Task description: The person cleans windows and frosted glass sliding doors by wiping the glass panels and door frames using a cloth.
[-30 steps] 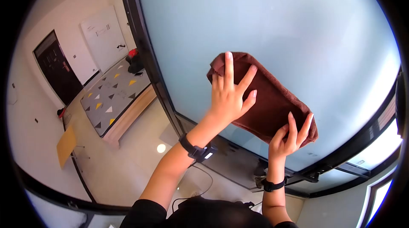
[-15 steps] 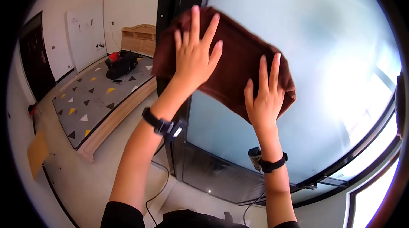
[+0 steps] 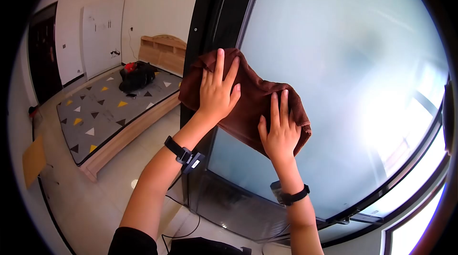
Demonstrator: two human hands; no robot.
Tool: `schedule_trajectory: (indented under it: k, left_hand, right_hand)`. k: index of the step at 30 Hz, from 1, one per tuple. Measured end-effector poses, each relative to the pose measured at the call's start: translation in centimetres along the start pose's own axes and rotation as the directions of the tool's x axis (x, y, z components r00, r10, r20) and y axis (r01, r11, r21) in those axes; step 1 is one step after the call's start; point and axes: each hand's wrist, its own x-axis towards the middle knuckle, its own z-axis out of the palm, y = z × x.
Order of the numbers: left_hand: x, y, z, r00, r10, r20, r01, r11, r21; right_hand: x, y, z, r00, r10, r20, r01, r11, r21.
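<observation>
A dark brown cloth (image 3: 250, 100) lies spread against a frosted glass panel (image 3: 343, 97) and its black frame (image 3: 229, 14). My left hand (image 3: 217, 97) presses flat on the cloth's left part, over the frame's edge, with fingers stretched and somewhat spread. Lower and to the right, my right hand (image 3: 281, 136) lies on the cloth's right part, its fingers also extended. Between the hands the cloth's upper edge sags into a fold. Both wrists wear black straps with small devices.
Left of the panel stands a wooden bed (image 3: 107, 155) with a patterned grey mattress (image 3: 107, 112) and a black bag (image 3: 137, 77) on it. A thin cable (image 3: 198, 224) runs near the floor below my arms. Bright windows (image 3: 415, 231) are at the lower right.
Both hands have slid down the panel with the cloth, the right one also leftward. The cloth's top edge has bunched into a dip. The view has shifted slightly.
</observation>
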Motion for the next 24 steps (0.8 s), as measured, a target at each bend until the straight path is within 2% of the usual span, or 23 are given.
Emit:
schedule_trajectory:
  k: [4,7,10,11,12,14,16,22,24]
  left_hand:
    - [-0.1,0.1,0.2,0.999,0.019,0.026,-0.018,0.999,-0.042]
    - [4.0,-0.5,0.5,0.989,0.141,-0.035,-0.142,0.989,-0.036]
    - [9.0,-1.6,0.4,0.970,0.159,-0.186,-0.164,0.986,-0.016]
    - [10.0,-2.0,0.5,0.955,0.158,-0.252,-0.160,0.987,0.013]
    - [10.4,-2.2,0.7,0.936,0.152,-0.318,-0.143,0.988,0.052]
    - [9.6,-1.9,0.9,0.936,0.137,-0.324,-0.130,0.991,0.044]
    - [8.9,-1.5,0.9,0.937,0.116,-0.330,-0.113,0.993,0.028]
    - [7.0,-1.1,-0.3,0.960,0.077,-0.270,-0.064,0.996,0.057]
    - [6.7,-1.0,-0.6,0.972,0.066,-0.225,-0.055,0.997,0.056]
  right_hand:
    - [-2.0,0.3,1.2,0.997,-0.046,0.055,0.041,0.996,0.084]
    - [-0.4,0.6,0.9,0.997,-0.065,0.034,0.060,0.990,0.128]
    - [4.5,1.5,0.6,0.990,-0.066,-0.125,0.074,0.995,0.064]
    - [6.1,1.7,0.0,0.995,-0.024,-0.100,0.029,0.998,0.053]
    - [7.3,2.1,-0.2,0.986,-0.043,-0.162,0.041,0.999,-0.016]
    - [8.7,2.4,-0.1,0.973,-0.065,-0.223,0.046,0.995,-0.087]
    - [9.4,2.4,0.1,0.949,-0.109,-0.297,0.038,0.971,-0.234]
    - [9.6,0.2,1.0,0.957,-0.059,-0.284,0.004,0.982,-0.190]
    - [9.7,-0.5,1.2,0.966,-0.095,-0.241,0.056,0.985,-0.162]
